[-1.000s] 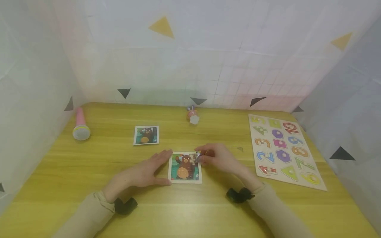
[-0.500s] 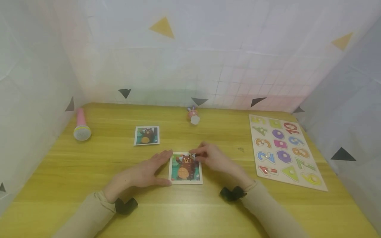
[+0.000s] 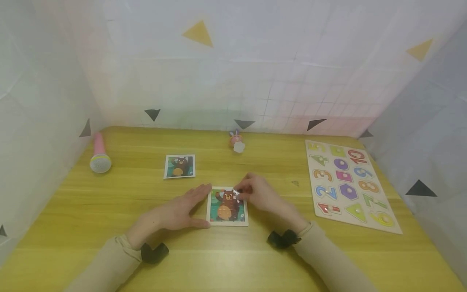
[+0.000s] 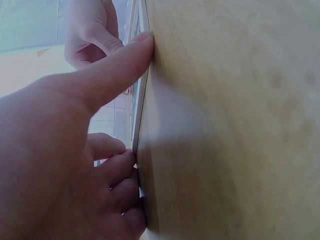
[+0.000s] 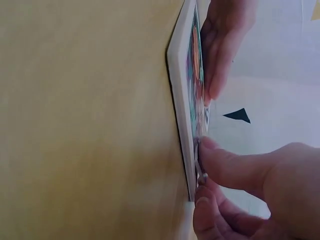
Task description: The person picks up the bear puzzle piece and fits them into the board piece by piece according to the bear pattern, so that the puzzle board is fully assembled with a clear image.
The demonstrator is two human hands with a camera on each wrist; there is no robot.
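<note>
A square bear jigsaw puzzle (image 3: 227,207) in a pale frame lies flat before me. My left hand (image 3: 180,210) rests at its left side, fingers stretched out; in the left wrist view the thumb (image 4: 142,42) touches the frame's edge. At the upper right corner my right hand (image 3: 260,192) pinches a small puzzle piece (image 5: 201,172) between thumb and fingers. That piece sits slightly tilted against the puzzle's surface in the right wrist view. Fingers partly cover the corner, so how the piece fits there is hidden.
Behind the puzzle lies a matching bear picture card (image 3: 180,166). A pink toy microphone (image 3: 100,156) is at the far left, and a small pink figurine (image 3: 236,142) near the back wall. On the right lies a number-and-shape board (image 3: 350,186).
My right hand has moved slightly left with the piece, which was held raised and tilted, and brought it down onto the upper right corner. The left hand has stayed put.
</note>
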